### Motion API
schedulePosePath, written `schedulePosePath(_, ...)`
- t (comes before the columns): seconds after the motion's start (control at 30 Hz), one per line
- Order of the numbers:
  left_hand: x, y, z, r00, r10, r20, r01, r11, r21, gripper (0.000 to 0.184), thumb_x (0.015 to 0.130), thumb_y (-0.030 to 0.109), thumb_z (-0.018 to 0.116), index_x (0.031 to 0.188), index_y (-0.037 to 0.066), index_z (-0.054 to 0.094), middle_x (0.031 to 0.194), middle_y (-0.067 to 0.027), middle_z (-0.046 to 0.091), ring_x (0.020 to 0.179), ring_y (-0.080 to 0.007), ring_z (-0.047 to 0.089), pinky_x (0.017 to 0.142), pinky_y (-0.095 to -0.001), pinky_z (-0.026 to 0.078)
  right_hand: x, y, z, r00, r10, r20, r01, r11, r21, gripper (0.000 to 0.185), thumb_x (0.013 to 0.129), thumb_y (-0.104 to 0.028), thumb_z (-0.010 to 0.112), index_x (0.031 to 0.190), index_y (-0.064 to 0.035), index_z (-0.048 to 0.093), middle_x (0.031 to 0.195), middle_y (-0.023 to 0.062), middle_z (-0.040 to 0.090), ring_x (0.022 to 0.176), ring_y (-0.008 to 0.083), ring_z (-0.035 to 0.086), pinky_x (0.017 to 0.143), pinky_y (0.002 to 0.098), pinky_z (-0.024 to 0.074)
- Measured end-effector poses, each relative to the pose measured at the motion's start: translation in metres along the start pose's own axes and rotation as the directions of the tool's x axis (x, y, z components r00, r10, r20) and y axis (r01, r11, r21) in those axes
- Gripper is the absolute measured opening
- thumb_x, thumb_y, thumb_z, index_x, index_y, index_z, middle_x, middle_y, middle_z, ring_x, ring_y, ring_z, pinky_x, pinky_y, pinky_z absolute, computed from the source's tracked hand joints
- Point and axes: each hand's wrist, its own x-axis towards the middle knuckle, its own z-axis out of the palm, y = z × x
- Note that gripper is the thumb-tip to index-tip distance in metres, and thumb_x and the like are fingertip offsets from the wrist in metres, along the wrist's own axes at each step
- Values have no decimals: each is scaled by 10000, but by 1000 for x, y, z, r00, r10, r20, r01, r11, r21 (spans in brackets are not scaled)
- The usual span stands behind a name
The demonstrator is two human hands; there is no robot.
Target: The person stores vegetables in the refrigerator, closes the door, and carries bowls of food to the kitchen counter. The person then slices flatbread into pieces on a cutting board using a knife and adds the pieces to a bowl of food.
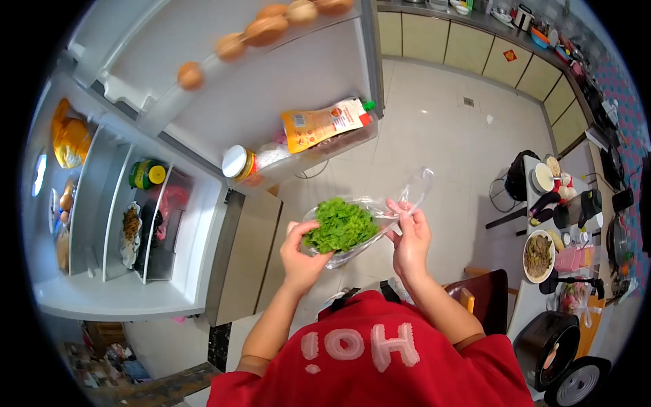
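Observation:
A bunch of green leafy lettuce (341, 225) lies in a clear plastic bag (366, 249) in front of my red shirt. My left hand (303, 258) is closed around the lettuce's left side, thumb and fingers at its edge. At the bag's gathered right end, my right hand (411, 243) pinches the plastic, and a loose flap (422, 184) sticks out above the fingers. How much of the lettuce the plastic covers is hard to tell.
On my left the fridge (183, 298) stands open, with a green jar (146, 174) inside. Its door shelf (305, 163) holds a pouch (325, 125) and a white-lidded jar (239, 163). Right are a chair (483, 305), a table, a plate of food (539, 256) and a black pot (546, 346).

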Motion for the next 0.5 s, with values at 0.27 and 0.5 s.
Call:
schedulePosePath(0.27,6,-11,-60,996,-57,-68,22,900,-435,453,603,-49,668,1004,44,477,1019,-55,507,917,-147,513,846,-279,401,9,6,29,972,203,119,-226,949,221,146,921,-119,403,1025,-42,471,762,48,528,672,139,527,526,259,461)
schedulePosePath(0.5,-6,-13,-105,949,-212,-232,-32,668,-743,432,667,-15,707,1031,47,481,1048,-60,549,968,-159,531,868,-299,416,0,18,79,853,395,340,-452,886,105,122,906,-172,451,946,-66,497,739,30,527,575,146,509,497,287,454)
